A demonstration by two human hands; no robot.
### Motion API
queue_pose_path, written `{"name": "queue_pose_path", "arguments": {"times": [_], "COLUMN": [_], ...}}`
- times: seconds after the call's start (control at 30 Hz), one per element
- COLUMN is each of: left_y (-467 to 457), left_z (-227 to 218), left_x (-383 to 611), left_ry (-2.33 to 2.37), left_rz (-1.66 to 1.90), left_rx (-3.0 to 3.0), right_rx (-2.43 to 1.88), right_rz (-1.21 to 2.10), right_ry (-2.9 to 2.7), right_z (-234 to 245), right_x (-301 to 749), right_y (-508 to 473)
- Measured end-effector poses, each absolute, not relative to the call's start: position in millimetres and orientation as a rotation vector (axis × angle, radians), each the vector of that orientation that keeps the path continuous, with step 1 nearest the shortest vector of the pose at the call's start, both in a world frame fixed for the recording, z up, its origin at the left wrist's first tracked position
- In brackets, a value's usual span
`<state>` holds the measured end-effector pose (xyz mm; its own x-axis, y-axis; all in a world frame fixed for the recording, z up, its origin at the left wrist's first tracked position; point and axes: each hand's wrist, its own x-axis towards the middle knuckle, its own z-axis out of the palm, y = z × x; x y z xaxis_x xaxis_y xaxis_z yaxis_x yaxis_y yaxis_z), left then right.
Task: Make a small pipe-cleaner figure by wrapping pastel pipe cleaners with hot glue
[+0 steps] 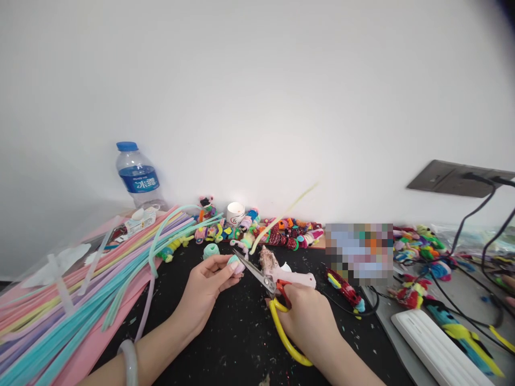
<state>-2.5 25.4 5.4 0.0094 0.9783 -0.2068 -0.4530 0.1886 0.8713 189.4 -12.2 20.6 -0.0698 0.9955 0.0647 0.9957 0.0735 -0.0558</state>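
Note:
My left hand [211,284] pinches a small pastel coil of pipe cleaner [236,262], mint and lilac, between thumb and fingertips. Scissors [255,271] with yellow and red handles are gripped in my right hand [308,313]. Their blades point up and left, parted slightly, with the tips at the coil's edge; whether they touch it I cannot tell. Just beyond my left fingers a mint coil [211,250] rests on the black table surface [225,348]. A pale glue gun [300,279] lies behind the scissors, partly covered by my right hand.
Bundled pastel pipe cleaners [80,300] fan out on the left. A water bottle [139,177] leans by the wall. Several colourful pipe-cleaner figures [281,233] line the back, near a white cup [235,213]. To the right are black cables [462,225] and a white power strip [434,343].

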Motion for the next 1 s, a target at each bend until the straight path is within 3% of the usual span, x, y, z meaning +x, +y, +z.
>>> {"name": "queue_pose_path", "arguments": {"times": [0.4,1.0], "left_y": [22,23], "left_z": [7,6], "left_x": [-4,-4], "left_ry": [0.842,0.853], "left_rz": [1.162,1.139], "left_rx": [0.734,0.721], "right_rx": [-2.188,-2.263], "right_rz": [-0.126,-0.154], "right_ry": [-1.85,-1.774], "right_z": [38,39], "right_x": [220,238], "right_y": [9,18]}}
